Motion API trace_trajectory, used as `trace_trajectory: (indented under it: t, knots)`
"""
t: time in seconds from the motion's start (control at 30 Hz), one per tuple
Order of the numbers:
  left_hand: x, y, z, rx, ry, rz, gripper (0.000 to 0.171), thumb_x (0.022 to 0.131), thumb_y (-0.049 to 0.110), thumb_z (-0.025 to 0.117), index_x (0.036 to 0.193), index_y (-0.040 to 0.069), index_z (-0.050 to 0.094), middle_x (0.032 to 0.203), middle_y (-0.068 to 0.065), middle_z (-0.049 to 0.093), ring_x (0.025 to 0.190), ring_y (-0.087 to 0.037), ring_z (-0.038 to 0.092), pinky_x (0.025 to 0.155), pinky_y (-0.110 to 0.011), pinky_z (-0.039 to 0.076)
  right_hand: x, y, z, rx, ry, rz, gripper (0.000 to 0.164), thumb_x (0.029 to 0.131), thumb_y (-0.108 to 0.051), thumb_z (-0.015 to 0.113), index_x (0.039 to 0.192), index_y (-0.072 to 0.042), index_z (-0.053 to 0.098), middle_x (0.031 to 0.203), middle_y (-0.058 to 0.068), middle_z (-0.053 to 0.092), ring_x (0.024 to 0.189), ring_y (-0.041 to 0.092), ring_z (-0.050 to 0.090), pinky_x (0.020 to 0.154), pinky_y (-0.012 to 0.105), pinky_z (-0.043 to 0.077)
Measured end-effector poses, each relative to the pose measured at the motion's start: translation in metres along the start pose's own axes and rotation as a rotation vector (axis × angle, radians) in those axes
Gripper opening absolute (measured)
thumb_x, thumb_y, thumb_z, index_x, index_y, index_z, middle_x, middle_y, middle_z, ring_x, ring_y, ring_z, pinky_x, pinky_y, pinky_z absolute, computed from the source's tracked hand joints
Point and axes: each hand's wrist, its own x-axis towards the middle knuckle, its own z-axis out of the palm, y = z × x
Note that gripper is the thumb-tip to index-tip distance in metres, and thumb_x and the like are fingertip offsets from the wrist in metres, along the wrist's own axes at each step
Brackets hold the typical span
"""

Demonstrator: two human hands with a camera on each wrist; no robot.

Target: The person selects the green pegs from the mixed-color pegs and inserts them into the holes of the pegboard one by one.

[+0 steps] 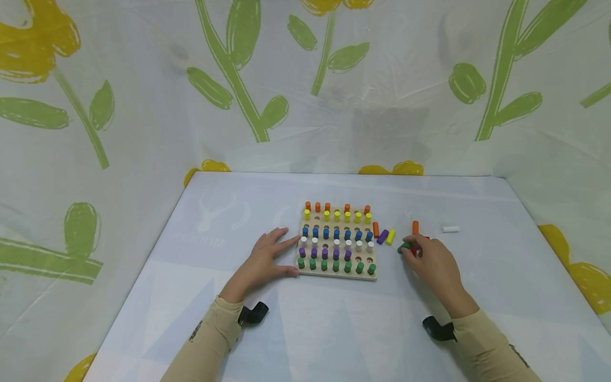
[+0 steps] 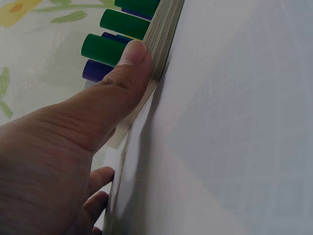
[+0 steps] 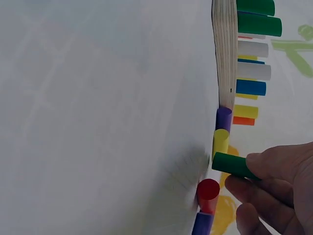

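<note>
A wooden pegboard [image 1: 336, 274] stands on the table with rows of orange, yellow, blue, white, purple and green pegs upright in its holes. My left hand [image 1: 263, 261] lies at its left side, fingers spread. The thumb [image 2: 134, 61] rests against the board's near left corner, close to a green peg [image 2: 102, 48]. Right of the board, my right hand [image 1: 434, 261] pinches a green peg [image 3: 230, 164] between thumb and fingers, just above the table. Beneath that hand lies a red peg [image 3: 209, 191], partly hidden in the head view.
Loose orange [image 1: 376, 229], purple [image 1: 383, 236] and yellow [image 1: 390, 237] pegs lie by the board's right edge. Another orange peg [image 1: 415, 227] is beyond my right hand, and a white peg [image 1: 451, 229] farther right. A flower-printed curtain [image 1: 391, 122] hangs behind the table.
</note>
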Motion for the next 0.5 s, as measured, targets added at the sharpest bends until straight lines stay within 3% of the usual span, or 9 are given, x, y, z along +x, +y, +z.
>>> trace_trajectory:
  t: [0.23, 0.5]
  knots:
    - [0.0, 0.001, -0.001, 0.002, 0.003, 0.008, 0.092, 0.077, 0.055, 0.084, 0.156, 0.028, 0.044, 0.167, -0.011, 0.025, 0.156, -0.033, 0.013, 0.127, -0.051, 0.001, -0.003, -0.008, 0.001, -0.004, 0.004, -0.016, 0.031, 0.093, -0.018, 0.073, 0.119, -0.002, 0.069, 0.104, 0.017, 0.072, 0.083, 0.029, 0.058, 0.068, 0.038, 0.053]
    - [0.0, 0.001, 0.0, 0.005, 0.004, 0.009, 0.091, 0.077, 0.055, 0.084, 0.155, 0.028, 0.044, 0.167, -0.01, 0.026, 0.155, -0.033, 0.013, 0.127, -0.051, 0.002, -0.005, -0.017, 0.002, 0.025, -0.012, -0.033, 0.03, 0.093, -0.018, 0.074, 0.119, -0.004, 0.07, 0.099, 0.011, 0.072, 0.07, 0.021, 0.051, 0.057, 0.029, 0.043]
